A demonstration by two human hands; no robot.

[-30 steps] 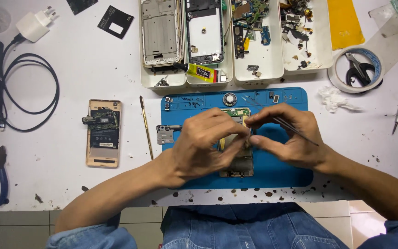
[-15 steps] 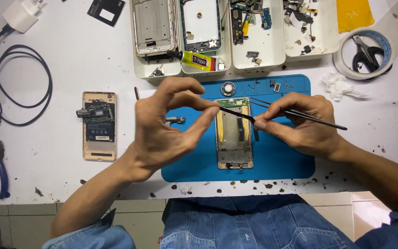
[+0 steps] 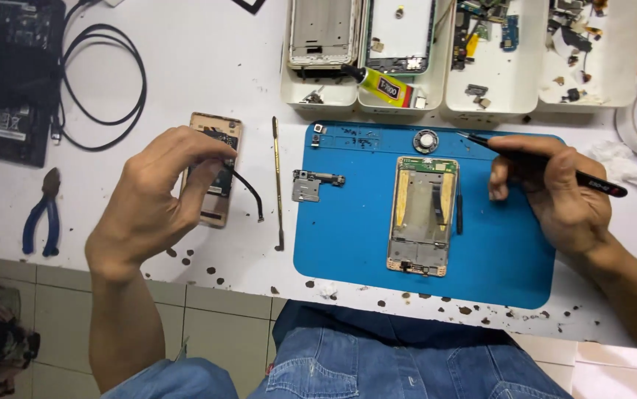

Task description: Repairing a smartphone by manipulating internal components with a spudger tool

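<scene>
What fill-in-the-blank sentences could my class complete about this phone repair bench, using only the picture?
1. The opened phone frame lies on a ____ mat.
2. The right hand holds black ____.
3. The left hand holds a thin black ____ over the gold phone back.
4. The pliers have ____ handles.

Missing words: blue; tweezers; cable; blue

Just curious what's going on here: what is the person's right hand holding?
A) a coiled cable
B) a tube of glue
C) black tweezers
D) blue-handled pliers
C: the right hand grips thin black tweezers above the blue mat; the blue-handled pliers lie untouched at far left.
</scene>
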